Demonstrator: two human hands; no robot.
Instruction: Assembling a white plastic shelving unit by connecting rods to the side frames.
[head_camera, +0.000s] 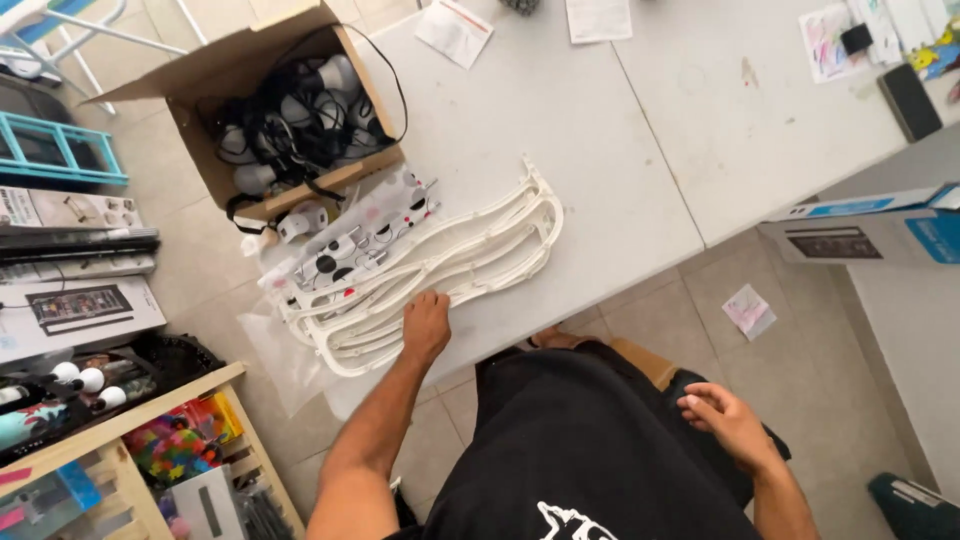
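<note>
Cardboard box sits at the table's left edge, flaps open, packed with tangled black cables and grey-white bulb-shaped units; one cable loops out over the rim onto the table. Just below it, touching the box's near corner, lies a dotted white pouch on top of the stack of white plastic frames. The frames lie flat and curved along the table's near edge, left end overhanging a clear plastic sheet. Your left hand rests knuckles-up on the near rail of the frames, fingers curled down onto it, pressing rather than gripping. Your right hand hangs off the table by your hip, half-curled, holding nothing. Papers lie at the far edge, a drawing and dark objects at far right. A long printed carton sits on a second surface to your right. Floor is beige tile; wooden shelf with toys and boxed goods at lower left, blue rack beyond.
</note>
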